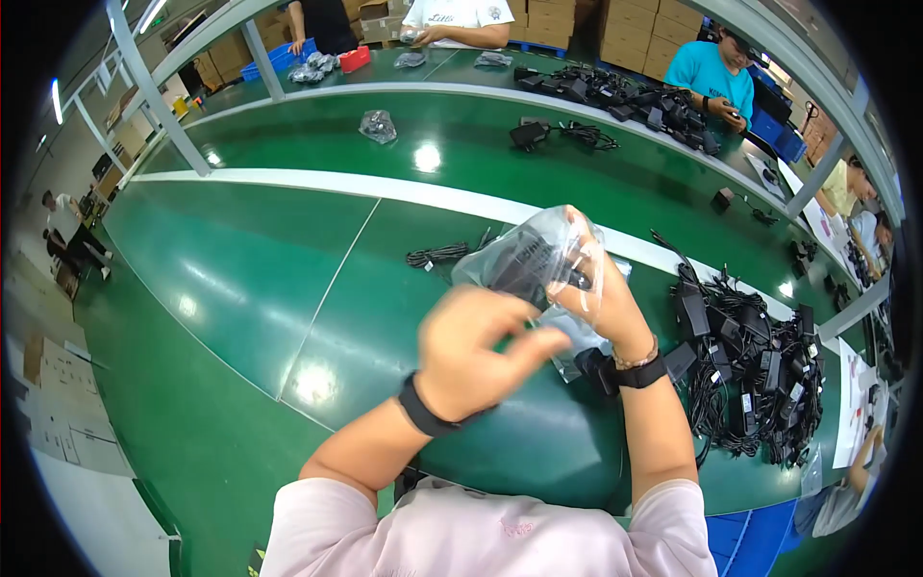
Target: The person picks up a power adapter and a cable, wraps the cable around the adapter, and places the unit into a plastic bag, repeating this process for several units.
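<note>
My right hand (588, 288) is closed on a clear plastic bag (524, 252), whose film covers some of its fingers. Through the film a black power adapter (527, 274) with cable shows; its outline is partly hidden. Just left of the bag, my left hand (473, 354) is blurred by motion. Its thumb and forefinger stand apart, and nothing shows between them. Behind the bag a coiled black cable (437, 255) lies on the green table. Beneath my right wrist are more flat clear bags (569, 332) and a black item (598, 370), partly covered by the wrist.
A big heap of black adapters and cables (750, 361) lies at the right. Past a white ledge (346, 181), a green surface carries a bagged item (378, 126), a loose adapter (529, 134) and a long adapter pile (625, 101). Grey posts (159, 87) frame the bench; several people work around it.
</note>
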Demonstrator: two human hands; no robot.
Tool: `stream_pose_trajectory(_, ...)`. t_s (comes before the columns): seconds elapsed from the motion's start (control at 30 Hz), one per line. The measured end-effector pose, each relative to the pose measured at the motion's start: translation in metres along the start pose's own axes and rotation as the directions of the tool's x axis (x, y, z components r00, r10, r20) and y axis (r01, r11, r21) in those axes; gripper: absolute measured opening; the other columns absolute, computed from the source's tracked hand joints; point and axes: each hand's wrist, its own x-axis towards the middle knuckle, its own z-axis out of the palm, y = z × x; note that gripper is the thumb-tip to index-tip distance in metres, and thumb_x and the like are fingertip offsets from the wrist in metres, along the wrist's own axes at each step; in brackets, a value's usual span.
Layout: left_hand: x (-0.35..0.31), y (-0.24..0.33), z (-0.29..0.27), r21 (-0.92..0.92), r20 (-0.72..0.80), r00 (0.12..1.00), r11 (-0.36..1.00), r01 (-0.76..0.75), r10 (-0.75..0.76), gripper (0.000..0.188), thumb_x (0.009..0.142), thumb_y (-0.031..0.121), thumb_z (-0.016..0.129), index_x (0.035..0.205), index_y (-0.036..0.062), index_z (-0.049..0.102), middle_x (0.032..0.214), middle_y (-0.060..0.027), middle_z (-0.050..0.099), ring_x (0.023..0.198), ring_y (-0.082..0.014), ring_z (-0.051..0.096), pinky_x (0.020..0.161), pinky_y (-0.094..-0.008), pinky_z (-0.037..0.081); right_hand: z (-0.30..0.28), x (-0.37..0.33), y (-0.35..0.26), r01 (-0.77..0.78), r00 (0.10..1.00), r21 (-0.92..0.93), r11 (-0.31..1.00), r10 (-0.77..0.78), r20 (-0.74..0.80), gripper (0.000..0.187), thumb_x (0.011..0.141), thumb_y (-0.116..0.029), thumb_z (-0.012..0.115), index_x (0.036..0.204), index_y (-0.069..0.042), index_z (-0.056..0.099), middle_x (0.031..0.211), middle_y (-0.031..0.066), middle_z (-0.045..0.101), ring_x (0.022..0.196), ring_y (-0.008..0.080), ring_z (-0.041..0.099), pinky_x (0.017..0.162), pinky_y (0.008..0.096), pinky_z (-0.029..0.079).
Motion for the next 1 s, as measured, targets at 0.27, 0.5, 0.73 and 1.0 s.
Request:
stream_pose_trajectory(0.27, 0.008, -0.061, 0.013, -0.734, 0.229, 0.884, 0.525, 0.432, -0.406, 0.044, 0.084, 0.023, 0.063, 0.116, -0.0011, 0.047, 0.108, -0.0063, 0.053, 0.093, -0.013, 0.051, 0.079, -0.0263, 0.042, 0.043, -0.014, -0.009, -0.145, 0.974, 0.308, 0.94, 0.19, -0.121, 0.07, 0.077, -0.012, 0.067, 0.134, 0.002, 0.028, 0.129, 0.0123, 0.041, 0.111, 0.0198, 0.046, 0.094, 0.0328, 0.037)
stream_pose_trajectory(0.5, -0.028, -0.073, 0.043, -0.765, 0.374, 0.744, 0.27, 0.585, -0.554, 0.038, 0.086, 0.018, 0.06, 0.117, 0.0001, 0.047, 0.112, -0.0057, 0.053, 0.098, -0.0115, 0.051, 0.082, -0.0258, 0.043, 0.067, -0.025, 0.005, -0.116, 0.937, 0.118, 0.986, 0.148, -0.317, 0.052, 0.082, -0.012, 0.061, 0.126, 0.004, 0.038, 0.117, 0.0119, 0.051, 0.103, 0.0206, 0.05, 0.09, 0.0336, 0.04)
stream_pose_trajectory(0.73, -0.034, -0.079, 0.032, -0.822, 0.466, 0.72, 0.05, 0.568, -0.514, 0.037, 0.082, 0.01, 0.063, 0.116, 0.0032, 0.049, 0.109, -0.0043, 0.055, 0.098, -0.012, 0.053, 0.082, -0.0274, 0.044, 0.062, -0.023, 0.02, 0.142, 0.983, -0.392, 0.909, -0.177, -0.056, 0.044, 0.091, -0.02, 0.047, 0.129, 0.002, 0.039, 0.113, 0.0145, 0.048, 0.104, 0.0249, 0.046, 0.093, 0.036, 0.035)
stream_pose_trajectory(1.0, -0.029, -0.073, 0.033, -0.818, 0.509, 0.653, -0.081, 0.569, -0.561, 0.038, 0.077, 0.003, 0.064, 0.113, 0.0043, 0.053, 0.103, -0.0036, 0.058, 0.099, -0.0153, 0.054, 0.088, -0.0299, 0.043, 0.053, -0.025, 0.008, 0.047, 0.998, -0.722, 0.691, 0.001, 0.067, 0.047, 0.094, -0.029, 0.039, 0.13, 0.002, 0.04, 0.105, 0.0147, 0.049, 0.099, 0.0269, 0.046, 0.092, 0.0381, 0.033)
